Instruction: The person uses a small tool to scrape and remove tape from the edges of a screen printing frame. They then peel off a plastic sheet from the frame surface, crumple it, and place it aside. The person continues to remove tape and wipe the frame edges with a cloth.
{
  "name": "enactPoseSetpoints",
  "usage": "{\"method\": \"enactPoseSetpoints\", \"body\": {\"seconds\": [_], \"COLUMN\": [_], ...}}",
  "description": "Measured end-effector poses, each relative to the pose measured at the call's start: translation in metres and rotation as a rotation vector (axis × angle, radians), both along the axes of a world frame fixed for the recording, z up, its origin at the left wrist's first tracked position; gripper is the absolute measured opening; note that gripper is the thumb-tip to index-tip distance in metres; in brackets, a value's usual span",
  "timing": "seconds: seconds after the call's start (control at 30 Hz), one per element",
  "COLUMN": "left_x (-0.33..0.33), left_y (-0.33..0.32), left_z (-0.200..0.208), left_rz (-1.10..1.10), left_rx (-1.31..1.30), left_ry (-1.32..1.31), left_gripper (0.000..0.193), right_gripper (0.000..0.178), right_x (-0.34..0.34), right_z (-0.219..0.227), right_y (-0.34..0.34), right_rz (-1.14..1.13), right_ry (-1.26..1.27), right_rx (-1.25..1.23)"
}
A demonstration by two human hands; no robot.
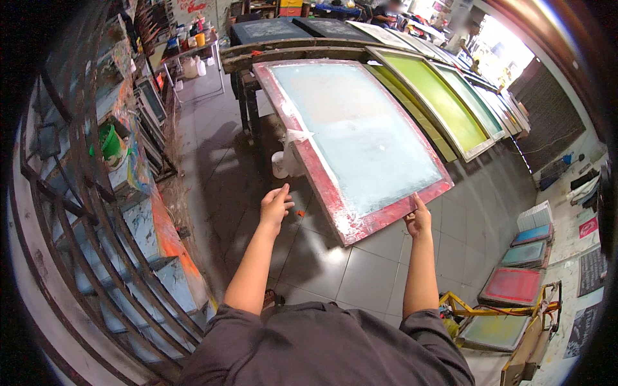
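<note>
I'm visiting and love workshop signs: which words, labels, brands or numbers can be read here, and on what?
None can be read with certainty.
Red wall marks: too blurred.
Pink poster: pale marks, too small.
Upper dark sign: white marks, too small.
Lower dark sign: white marks, slanted, unclear.
Held screen: no lettering shows.

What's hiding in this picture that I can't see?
All in the head view:
- The underside of the red-edged frame: it faces away from the camera.
- Some fingers of the right hand: the frame's edge covers them.
- Most of the wearer's legs: the dark shirt blocks them.
- What lies beyond the bright opening: glare washes it out.
</note>
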State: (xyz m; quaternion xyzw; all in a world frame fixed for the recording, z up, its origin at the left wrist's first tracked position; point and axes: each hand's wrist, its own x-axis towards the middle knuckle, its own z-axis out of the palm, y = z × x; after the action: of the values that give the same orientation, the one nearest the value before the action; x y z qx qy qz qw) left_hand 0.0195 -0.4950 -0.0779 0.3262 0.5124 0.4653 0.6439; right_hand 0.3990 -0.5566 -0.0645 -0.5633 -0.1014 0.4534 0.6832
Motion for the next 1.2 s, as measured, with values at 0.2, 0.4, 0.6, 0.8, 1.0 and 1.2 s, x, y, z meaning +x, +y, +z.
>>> {"method": "enactPoseSetpoints", "body": {"seconds": [0.2, 0.4, 0.6, 0.8, 1.0, 1.2], "left_x": [-0.087, -0.181, -0.237, -0.258, -0.244, -0.254], "left_y": [-0.032, -0.056, -0.055, -0.012, 0.079, 0.174], "left_z": [-0.053, -0.102, -0.123, -0.123, -0.107, -0.087], "left_rz": [0.137, 0.394, 0.422, 0.381, 0.220, 0.059], "left_rx": [-0.231, -0.336, -0.407, -0.428, -0.365, -0.377], "left_ry": [-0.026, -0.147, -0.180, -0.196, -0.210, -0.081], "left_gripper": [0.063, 0.061, 0.063, 0.060, 0.056, 0.047], "right_gripper": [0.077, 0.083, 0.047, 0.066, 0.057, 0.040], "right_x": [-0.030, -0.052, -0.082, -0.129, -0.198, -0.241], "right_z": [0.003, -0.046, -0.157, -0.285, -0.288, -0.307], "right_y": [-0.009, -0.040, -0.048, -0.031, 0.048, 0.161], "right_rz": [-0.106, -0.323, -0.323, -0.218, -0.050, 0.101], "right_ry": [0.083, 0.198, 0.252, 0.323, 0.238, 0.321], "right_rx": [0.022, -0.107, -0.192, -0.515, -0.639, -0.593]}}
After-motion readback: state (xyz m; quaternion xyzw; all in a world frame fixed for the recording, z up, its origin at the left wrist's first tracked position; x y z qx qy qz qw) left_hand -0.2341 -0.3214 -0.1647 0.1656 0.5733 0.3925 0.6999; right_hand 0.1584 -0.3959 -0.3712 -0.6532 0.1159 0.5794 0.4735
